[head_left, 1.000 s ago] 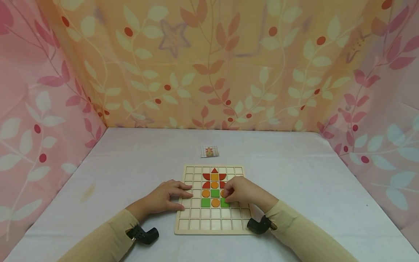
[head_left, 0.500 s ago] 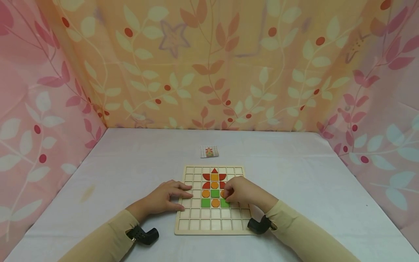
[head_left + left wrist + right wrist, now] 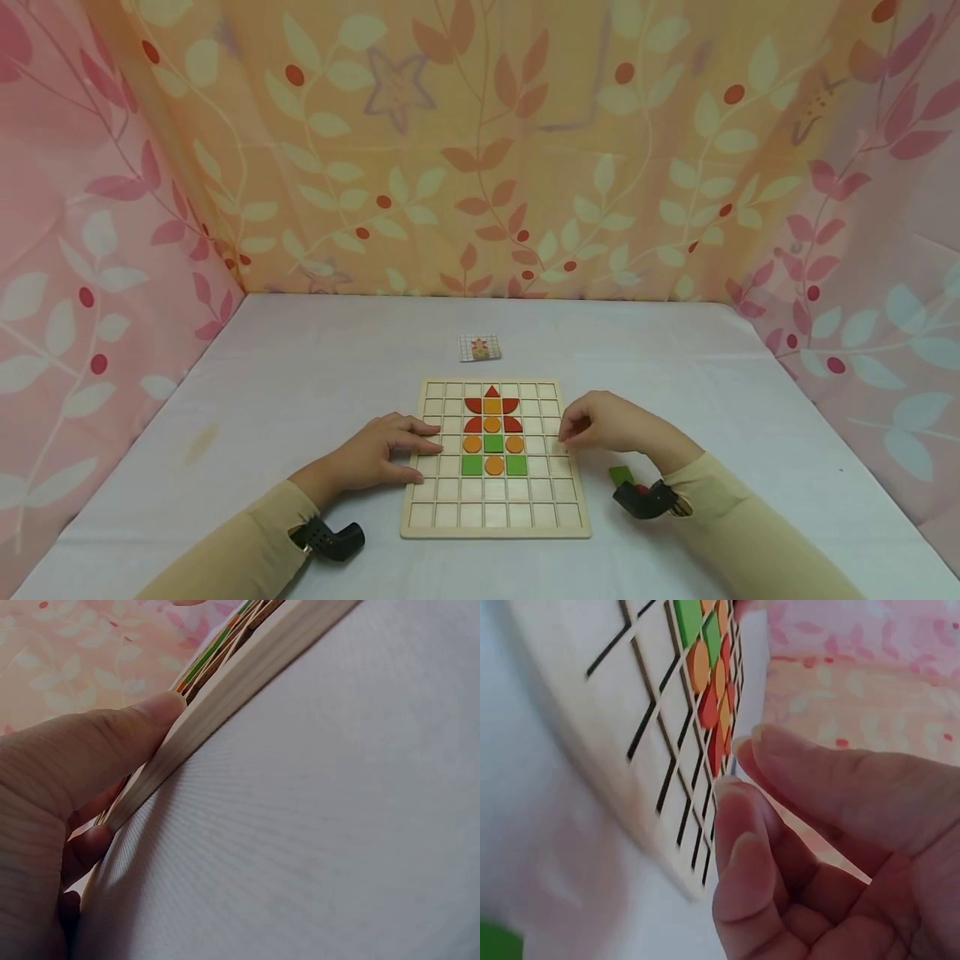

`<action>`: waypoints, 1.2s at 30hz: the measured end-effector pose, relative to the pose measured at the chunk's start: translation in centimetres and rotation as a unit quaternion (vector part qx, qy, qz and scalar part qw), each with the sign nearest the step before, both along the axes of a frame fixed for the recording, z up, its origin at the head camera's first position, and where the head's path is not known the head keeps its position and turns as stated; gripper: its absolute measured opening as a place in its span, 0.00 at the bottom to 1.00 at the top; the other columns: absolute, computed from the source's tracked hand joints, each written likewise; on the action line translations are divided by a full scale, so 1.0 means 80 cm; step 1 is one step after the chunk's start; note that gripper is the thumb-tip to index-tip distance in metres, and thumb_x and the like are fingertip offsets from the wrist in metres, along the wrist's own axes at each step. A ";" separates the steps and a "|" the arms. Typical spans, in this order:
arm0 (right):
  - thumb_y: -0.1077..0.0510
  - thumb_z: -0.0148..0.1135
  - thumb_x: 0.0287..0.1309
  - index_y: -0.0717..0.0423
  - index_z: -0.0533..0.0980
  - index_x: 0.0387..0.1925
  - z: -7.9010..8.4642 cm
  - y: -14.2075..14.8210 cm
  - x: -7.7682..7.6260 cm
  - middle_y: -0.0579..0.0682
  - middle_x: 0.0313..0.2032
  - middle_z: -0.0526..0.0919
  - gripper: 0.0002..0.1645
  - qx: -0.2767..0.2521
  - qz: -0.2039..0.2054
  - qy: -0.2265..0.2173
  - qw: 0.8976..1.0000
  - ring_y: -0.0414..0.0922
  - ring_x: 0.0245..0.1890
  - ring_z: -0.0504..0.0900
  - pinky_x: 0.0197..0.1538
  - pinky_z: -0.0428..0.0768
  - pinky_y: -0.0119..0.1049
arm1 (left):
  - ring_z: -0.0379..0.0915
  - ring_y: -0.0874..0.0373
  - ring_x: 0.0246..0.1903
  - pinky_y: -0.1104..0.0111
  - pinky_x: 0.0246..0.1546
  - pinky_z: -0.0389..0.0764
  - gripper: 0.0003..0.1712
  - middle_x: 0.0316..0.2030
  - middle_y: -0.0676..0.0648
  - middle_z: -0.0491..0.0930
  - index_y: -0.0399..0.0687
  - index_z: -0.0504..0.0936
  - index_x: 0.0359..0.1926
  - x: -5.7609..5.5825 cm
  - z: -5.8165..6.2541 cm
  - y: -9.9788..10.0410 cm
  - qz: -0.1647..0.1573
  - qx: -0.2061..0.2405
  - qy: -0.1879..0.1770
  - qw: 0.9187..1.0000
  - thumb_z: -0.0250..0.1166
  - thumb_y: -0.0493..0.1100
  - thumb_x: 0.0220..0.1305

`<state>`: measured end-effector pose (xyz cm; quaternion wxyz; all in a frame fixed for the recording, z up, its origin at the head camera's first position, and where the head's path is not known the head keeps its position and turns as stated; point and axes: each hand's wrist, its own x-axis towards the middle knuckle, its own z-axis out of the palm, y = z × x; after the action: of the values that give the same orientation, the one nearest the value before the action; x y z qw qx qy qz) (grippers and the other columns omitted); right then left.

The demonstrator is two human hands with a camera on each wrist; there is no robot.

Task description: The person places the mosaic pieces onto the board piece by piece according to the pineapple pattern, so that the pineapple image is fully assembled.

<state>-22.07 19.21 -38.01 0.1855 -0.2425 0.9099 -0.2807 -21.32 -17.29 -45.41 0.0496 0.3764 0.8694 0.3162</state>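
Note:
A pale wooden grid board (image 3: 482, 514) lies on the table, with red, orange and green flat pieces set in its middle squares. A green square (image 3: 516, 465) sits under an orange disc (image 3: 514, 445) on the pattern's right side. My left hand (image 3: 372, 452) rests on the board's left edge, fingers extended over it and the thumb tip touching the rim in the left wrist view. By the right edge is my right hand (image 3: 621, 427), its fingers loosely curled. The right wrist view shows the thumb (image 3: 840, 780) apart from the fingers, with nothing visible between them.
A small patterned card (image 3: 480, 347) lies behind the board. Right of the board, a loose green piece (image 3: 621, 475) and a bit of red show beside the wrist camera (image 3: 647, 500). Floral curtains (image 3: 480, 167) surround the white table.
My right hand has moved off the pattern to the right edge of the board, uncovering the right-hand red, orange and green pieces and the loose pieces on the table. My left hand stays put.

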 end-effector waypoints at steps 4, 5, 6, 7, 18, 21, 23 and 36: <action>0.66 0.66 0.46 0.55 0.81 0.25 0.000 0.023 0.003 0.43 0.22 0.78 0.04 -0.012 -0.003 -0.016 1.000 0.40 0.25 0.73 0.29 0.73 0.31 | 0.62 0.59 0.57 0.50 0.53 0.59 0.26 0.57 0.60 0.70 0.68 0.79 0.51 0.001 0.000 0.000 0.001 0.000 0.001 1.000 0.65 0.63 0.48; 0.66 0.66 0.46 0.55 0.81 0.25 -0.001 0.028 0.004 0.43 0.22 0.78 0.04 -0.013 -0.005 -0.020 1.000 0.40 0.25 0.73 0.29 0.73 0.31 | 0.62 0.59 0.57 0.50 0.53 0.59 0.26 0.57 0.60 0.70 0.68 0.79 0.51 0.001 0.000 0.000 0.001 0.000 0.002 1.000 0.65 0.63 0.48; 0.66 0.66 0.46 0.55 0.81 0.25 -0.002 0.033 0.005 0.44 0.22 0.78 0.04 -0.015 -0.007 -0.026 1.000 0.40 0.25 0.73 0.29 0.73 0.31 | 0.62 0.59 0.57 0.50 0.53 0.59 0.26 0.57 0.60 0.70 0.68 0.79 0.51 0.001 0.000 0.000 0.001 0.000 0.003 1.000 0.65 0.63 0.48; 0.67 0.65 0.46 0.55 0.81 0.25 -0.003 0.037 0.007 0.44 0.22 0.78 0.04 -0.014 -0.009 -0.031 0.999 0.40 0.25 0.73 0.29 0.72 0.31 | 0.62 0.59 0.57 0.50 0.53 0.59 0.26 0.57 0.60 0.70 0.68 0.79 0.51 0.001 0.000 0.000 0.000 0.000 0.003 1.000 0.66 0.63 0.48; 0.67 0.68 0.42 0.52 0.79 0.23 -0.018 0.074 0.035 0.44 0.21 0.77 0.08 -0.002 0.003 -0.086 0.996 0.39 0.23 0.73 0.28 0.71 0.31 | 0.62 0.60 0.56 0.52 0.53 0.61 0.26 0.57 0.59 0.71 0.66 0.79 0.51 0.001 0.002 0.000 -0.006 0.005 0.008 1.000 0.67 0.61 0.48; 0.67 0.70 0.39 0.49 0.79 0.24 -0.022 0.081 0.042 0.44 0.24 0.76 0.11 -0.005 0.017 -0.071 0.997 0.38 0.25 0.73 0.28 0.72 0.30 | 0.62 0.60 0.56 0.53 0.53 0.62 0.26 0.57 0.59 0.71 0.66 0.79 0.51 0.001 0.002 0.000 -0.007 0.004 0.008 1.000 0.67 0.60 0.48; 0.65 0.71 0.38 0.47 0.78 0.24 -0.024 0.085 0.045 0.44 0.26 0.75 0.12 -0.006 0.027 -0.058 0.998 0.39 0.26 0.73 0.29 0.72 0.30 | 0.62 0.60 0.56 0.54 0.53 0.62 0.26 0.57 0.59 0.71 0.66 0.79 0.51 0.000 0.002 0.000 -0.007 0.005 0.008 1.000 0.67 0.61 0.48; 0.58 0.75 0.34 0.45 0.73 0.21 -0.029 0.088 0.045 0.42 0.25 0.70 0.16 0.024 0.052 -0.019 0.998 0.38 0.27 0.70 0.29 0.69 0.29 | 0.61 0.59 0.57 0.50 0.54 0.59 0.27 0.57 0.60 0.70 0.68 0.79 0.51 0.001 0.000 -0.001 0.001 0.000 -0.003 1.000 0.66 0.63 0.47</action>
<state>-18.49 26.27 -40.30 0.2227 -0.2791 0.8990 -0.2535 -21.28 -17.34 -45.38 0.0518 0.3741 0.8697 0.3177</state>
